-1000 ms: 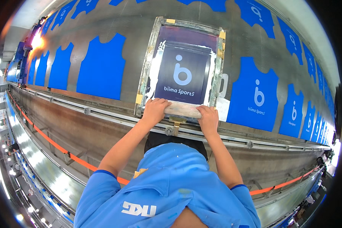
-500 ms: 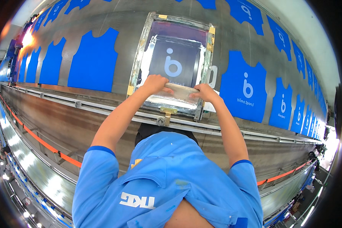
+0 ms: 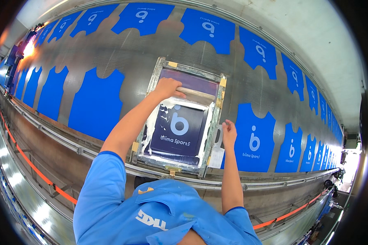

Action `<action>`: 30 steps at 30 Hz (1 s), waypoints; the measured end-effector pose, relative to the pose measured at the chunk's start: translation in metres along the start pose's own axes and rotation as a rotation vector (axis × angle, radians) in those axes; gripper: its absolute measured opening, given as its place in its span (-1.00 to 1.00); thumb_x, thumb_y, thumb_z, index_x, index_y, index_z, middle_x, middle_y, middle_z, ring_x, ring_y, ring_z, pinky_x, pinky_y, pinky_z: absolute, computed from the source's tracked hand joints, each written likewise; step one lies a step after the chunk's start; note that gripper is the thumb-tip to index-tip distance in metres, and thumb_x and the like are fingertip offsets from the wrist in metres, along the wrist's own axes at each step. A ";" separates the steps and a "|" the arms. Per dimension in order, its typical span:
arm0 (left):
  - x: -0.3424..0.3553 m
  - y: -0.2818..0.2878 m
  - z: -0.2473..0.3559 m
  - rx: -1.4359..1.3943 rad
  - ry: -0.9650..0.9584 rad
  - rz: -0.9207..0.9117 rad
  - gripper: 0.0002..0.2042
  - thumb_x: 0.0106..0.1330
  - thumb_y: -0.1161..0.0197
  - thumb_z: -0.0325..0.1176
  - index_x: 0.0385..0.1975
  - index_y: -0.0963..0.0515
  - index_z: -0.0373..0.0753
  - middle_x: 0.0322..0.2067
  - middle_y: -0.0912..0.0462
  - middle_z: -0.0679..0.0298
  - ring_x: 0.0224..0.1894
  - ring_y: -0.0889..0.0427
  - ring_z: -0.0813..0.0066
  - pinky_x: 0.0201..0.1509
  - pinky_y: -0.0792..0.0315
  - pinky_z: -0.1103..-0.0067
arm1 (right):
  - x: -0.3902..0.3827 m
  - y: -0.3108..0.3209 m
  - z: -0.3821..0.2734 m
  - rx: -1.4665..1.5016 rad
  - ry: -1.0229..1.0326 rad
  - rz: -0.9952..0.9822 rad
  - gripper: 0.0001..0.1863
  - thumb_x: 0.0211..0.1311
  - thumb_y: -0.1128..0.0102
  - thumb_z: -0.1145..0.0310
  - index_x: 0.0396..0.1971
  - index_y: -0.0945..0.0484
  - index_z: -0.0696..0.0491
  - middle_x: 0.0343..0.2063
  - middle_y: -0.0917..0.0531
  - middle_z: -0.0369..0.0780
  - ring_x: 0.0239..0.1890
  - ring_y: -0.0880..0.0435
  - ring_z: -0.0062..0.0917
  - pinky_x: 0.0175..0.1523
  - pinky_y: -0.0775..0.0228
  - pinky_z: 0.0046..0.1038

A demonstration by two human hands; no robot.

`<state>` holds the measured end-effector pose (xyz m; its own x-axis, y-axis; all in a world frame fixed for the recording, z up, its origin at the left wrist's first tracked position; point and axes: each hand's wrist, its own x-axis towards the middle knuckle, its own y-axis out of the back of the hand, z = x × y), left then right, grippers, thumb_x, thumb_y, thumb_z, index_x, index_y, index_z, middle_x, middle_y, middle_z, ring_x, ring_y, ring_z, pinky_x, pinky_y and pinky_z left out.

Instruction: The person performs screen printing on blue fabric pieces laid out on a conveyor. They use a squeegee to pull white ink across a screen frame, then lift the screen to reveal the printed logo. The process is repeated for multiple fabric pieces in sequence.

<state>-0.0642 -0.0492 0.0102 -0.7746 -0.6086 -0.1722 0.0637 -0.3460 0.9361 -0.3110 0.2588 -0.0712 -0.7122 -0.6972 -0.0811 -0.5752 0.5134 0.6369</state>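
Observation:
My left hand [image 3: 169, 88] is closed around the left part of a squeegee [image 3: 197, 95], which lies across the far part of a screen-printing frame [image 3: 222, 96]. On the frame's mesh [image 3: 189, 123] a pale round letter shape with a dot and a line of lettering shows, with white ink smeared along its sides. My right hand [image 3: 229, 133] is off the squeegee, just right of the frame's right edge. Its fingers are loosely bent and somewhat apart, with nothing visible in them. A printed blue shirt panel [image 3: 267, 141] lies beside it.
The frame lies on a long grey table [image 3: 141, 61]. Unprinted blue panels [image 3: 95, 103] lie to the left; printed ones run right and along the far side. A metal rail [image 3: 114, 162] edges the near side. A white sheet [image 3: 216, 158] sits beside the frame.
The squeegee has gone from the near end of the frame to its far part. My right hand has let go of it and moved to the right of the frame. The view has shifted.

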 end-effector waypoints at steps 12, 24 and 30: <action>-0.024 -0.041 0.007 0.021 0.051 -0.027 -0.66 0.18 -0.42 -0.13 -0.02 -0.71 0.18 -0.21 -0.78 0.27 -0.10 -0.74 0.18 -0.01 -0.58 0.27 | 0.045 -0.037 0.006 0.336 -0.149 -0.086 -0.78 0.45 -0.13 0.29 -0.04 -0.65 0.01 -0.62 -0.50 -0.36 -0.57 -0.42 -0.68 -0.44 -0.23 -0.48; -0.219 -0.103 0.099 -0.087 -0.019 0.170 -0.44 0.08 -0.36 -0.49 0.17 -0.58 0.02 0.20 -0.62 0.39 0.17 -0.58 0.42 0.04 -0.37 0.36 | 0.100 -0.033 -0.030 0.321 -0.008 0.121 -0.78 0.42 -0.21 0.26 -0.10 -0.70 0.02 -0.59 -0.59 -0.35 -0.57 -0.48 -0.67 -0.42 -0.30 -0.48; -0.247 -0.094 0.060 -0.053 -0.050 0.119 -0.43 0.02 -0.44 -0.43 0.14 -0.58 0.03 0.15 -0.64 0.44 0.14 -0.56 0.43 0.04 -0.37 0.34 | 0.063 -0.066 -0.036 0.313 0.022 0.216 -0.78 0.41 -0.19 0.26 -0.13 -0.71 0.04 -0.56 -0.61 -0.32 -0.54 -0.50 -0.63 -0.38 -0.35 -0.44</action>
<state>0.0834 0.1759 -0.0170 -0.7901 -0.6114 -0.0438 0.1893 -0.3114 0.9312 -0.3035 0.1629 -0.0912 -0.8235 -0.5652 0.0485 -0.5101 0.7752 0.3726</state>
